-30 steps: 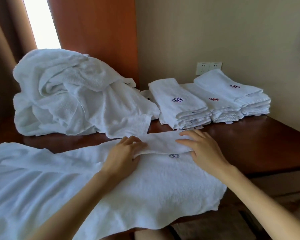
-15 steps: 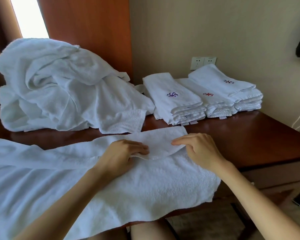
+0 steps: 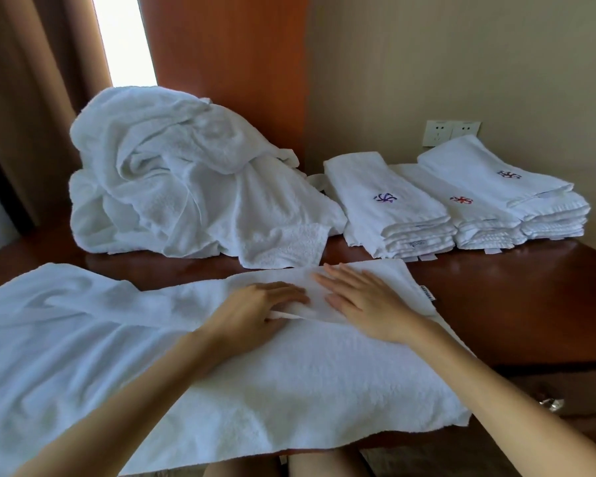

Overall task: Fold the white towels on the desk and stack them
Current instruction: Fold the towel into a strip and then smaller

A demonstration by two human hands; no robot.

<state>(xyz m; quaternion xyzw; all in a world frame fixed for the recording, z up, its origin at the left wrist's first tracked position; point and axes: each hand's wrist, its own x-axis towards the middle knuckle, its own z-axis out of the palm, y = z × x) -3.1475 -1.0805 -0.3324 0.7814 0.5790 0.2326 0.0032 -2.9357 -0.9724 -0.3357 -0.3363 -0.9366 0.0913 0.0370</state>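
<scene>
Mid-fold, my left hand [image 3: 265, 311] pinched the white terry towel [image 3: 289, 390], right hand [image 3: 365, 301] pressing flat; next, probably smoothing toward three o'clock.

Nothing is legible. A tag [image 3: 427, 293] at the spread towel's [image 3: 289, 373] right edge and a label [image 3: 416, 243] on the left folded stack [image 3: 393, 215] carry blurred lettering.

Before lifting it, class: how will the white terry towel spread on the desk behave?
Probably floppy: the white terry towel drapes over the brown wooden desk edge and wrinkles. Likely non-slippery, given its nubby pile.
</scene>
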